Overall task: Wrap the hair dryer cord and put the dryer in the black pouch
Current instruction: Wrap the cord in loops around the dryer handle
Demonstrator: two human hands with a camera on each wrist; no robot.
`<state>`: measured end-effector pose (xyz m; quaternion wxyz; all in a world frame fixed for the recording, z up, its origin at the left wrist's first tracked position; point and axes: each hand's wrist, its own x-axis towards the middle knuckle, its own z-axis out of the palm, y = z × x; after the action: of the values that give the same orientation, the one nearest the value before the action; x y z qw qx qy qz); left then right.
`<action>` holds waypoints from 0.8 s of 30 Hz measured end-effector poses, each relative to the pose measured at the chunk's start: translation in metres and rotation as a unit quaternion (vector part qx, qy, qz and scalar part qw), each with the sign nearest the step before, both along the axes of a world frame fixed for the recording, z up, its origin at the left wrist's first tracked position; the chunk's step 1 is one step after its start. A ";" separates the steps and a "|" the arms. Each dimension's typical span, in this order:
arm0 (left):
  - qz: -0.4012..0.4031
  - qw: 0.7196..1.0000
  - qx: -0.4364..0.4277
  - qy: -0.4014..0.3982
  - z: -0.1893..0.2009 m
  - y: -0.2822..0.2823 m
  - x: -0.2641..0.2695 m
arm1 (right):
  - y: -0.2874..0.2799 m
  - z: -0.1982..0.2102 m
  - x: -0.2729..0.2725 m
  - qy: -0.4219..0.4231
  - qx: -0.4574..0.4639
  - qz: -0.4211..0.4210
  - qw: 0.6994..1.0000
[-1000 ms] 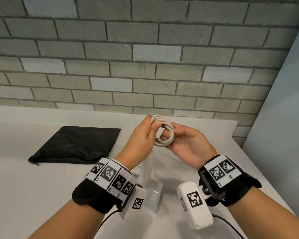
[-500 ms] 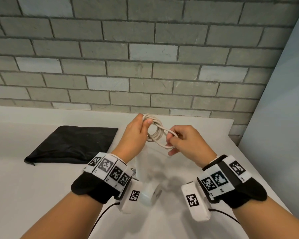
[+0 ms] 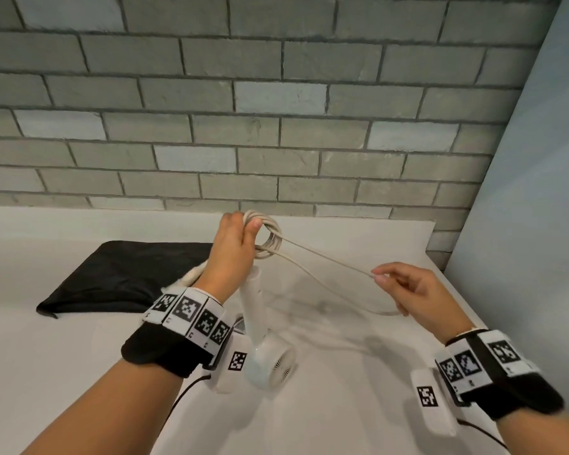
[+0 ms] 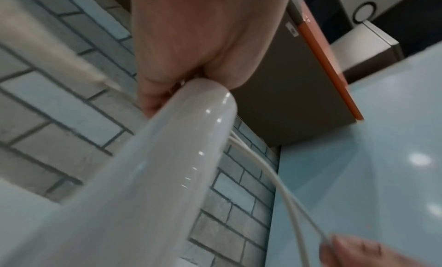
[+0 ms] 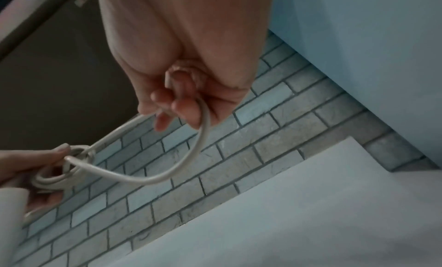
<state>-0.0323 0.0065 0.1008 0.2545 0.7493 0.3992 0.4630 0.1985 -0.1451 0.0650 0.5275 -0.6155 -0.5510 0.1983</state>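
Note:
A white hair dryer [image 3: 263, 349] hangs head-down below my left hand [image 3: 235, 244], its handle [image 4: 153, 176] filling the left wrist view. That hand grips a small coil of the beige cord [image 3: 270, 239] held up over the white counter. From the coil a loose loop of cord [image 3: 326, 261] runs right to my right hand [image 3: 404, 287], which pinches it between thumb and fingers. In the right wrist view the cord [image 5: 153, 178] curves from my curled fingers to the coil [image 5: 62, 174]. The black pouch [image 3: 119, 277] lies flat on the counter, left of my left hand.
A grey brick wall [image 3: 276, 126] runs along the back of the white counter [image 3: 63, 372]. A pale blue panel [image 3: 532, 224] closes off the right side. Black cables trail from both wrist cameras near the front edge.
My right hand has pulled away from the coil to the right and down, drawing out a long loop of cord. The left hand has kept the coil and the dryer has swung lower.

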 end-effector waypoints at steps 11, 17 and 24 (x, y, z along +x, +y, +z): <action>-0.044 0.997 -0.024 -0.057 -0.002 -0.017 0.015 | 0.021 -0.019 -0.007 -0.305 -0.090 -0.140 0.938; -0.031 0.999 0.027 -0.029 -0.001 -0.021 0.016 | 0.030 0.015 -0.096 -0.194 0.050 0.062 0.978; 0.011 0.999 0.047 0.012 -0.001 -0.022 0.010 | 0.042 0.019 -0.109 -0.079 0.022 0.088 0.993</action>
<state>-0.0222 -0.0152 0.0996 0.2085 0.7616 0.3885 0.4749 0.0895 -0.1033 0.0839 0.4760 -0.5669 -0.6472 0.1821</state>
